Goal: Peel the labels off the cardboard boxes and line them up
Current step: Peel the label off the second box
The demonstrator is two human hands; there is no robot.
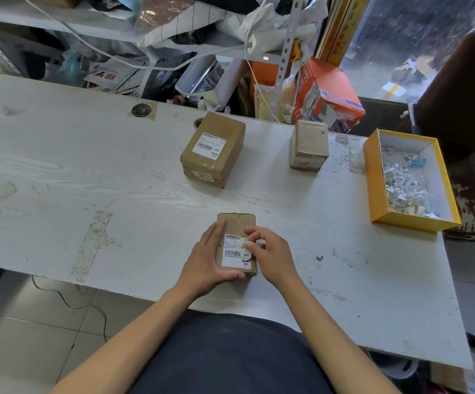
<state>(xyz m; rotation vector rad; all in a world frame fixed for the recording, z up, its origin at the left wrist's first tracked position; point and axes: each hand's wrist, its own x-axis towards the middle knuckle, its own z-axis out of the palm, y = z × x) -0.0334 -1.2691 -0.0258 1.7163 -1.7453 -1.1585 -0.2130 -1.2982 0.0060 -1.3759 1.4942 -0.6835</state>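
Your left hand [208, 258] clamps the near box [236, 243] flat on the desk [88, 172], likely so it cannot slide. Its white label [234, 250] faces up, top right corner lifting. Your right hand [270, 253] has its fingers [254, 237] pinched on that corner. Beyond stand a labelled box [213, 149], a bare box [309, 145], and a tray [372, 180] of scraps.

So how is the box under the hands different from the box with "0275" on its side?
The box under the hands lies flat near the table's front edge, held by the left hand while the right hand picks at its label. The 0275 box sits untouched farther back, looks bulkier, and its label is intact. Both are brown cardboard with white barcode labels.
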